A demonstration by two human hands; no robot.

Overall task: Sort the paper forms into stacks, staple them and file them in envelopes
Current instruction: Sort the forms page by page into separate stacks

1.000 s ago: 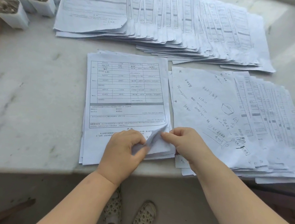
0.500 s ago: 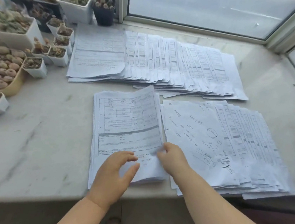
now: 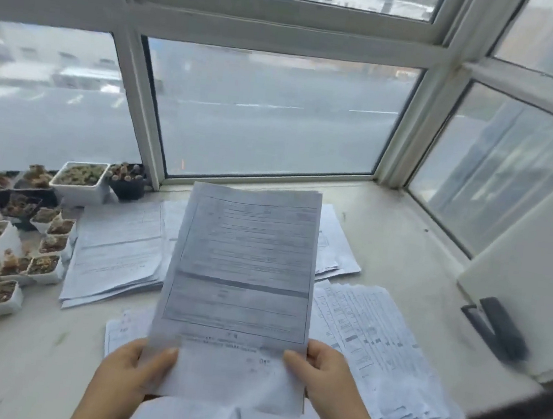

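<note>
Marble window sill (image 3: 26,363) under a bay of white-framed windows (image 3: 136,97), street beyond the glass.

Far left: cluster of small succulent pots (image 3: 12,248), mostly white, one dark pot (image 3: 128,185) at the window frame.

Left of centre, far side: fanned stack of forms (image 3: 115,253) lying flat on the sill, just beside the pots, partly hidden by the raised sheets.

Centre: bundle of printed forms (image 3: 240,274) lifted off the sill and held upright, printed side toward the camera, lower edge between both hands. Print blurred, not legible.

Left hand (image 3: 132,375): thumb on the front of the bundle at its lower left corner, fingers behind, gripping the bundle.

Right hand (image 3: 325,376): thumb on the front at the lower right edge, fingers curled behind, gripping the same bundle.

Beneath the hands: further sheets (image 3: 123,329) flat on the sill.

Right of centre: second fanned stack (image 3: 372,351), lying flat near the front edge.

Far right: black stapler (image 3: 496,327) resting on a white board (image 3: 536,273) that leans against the window.
</note>
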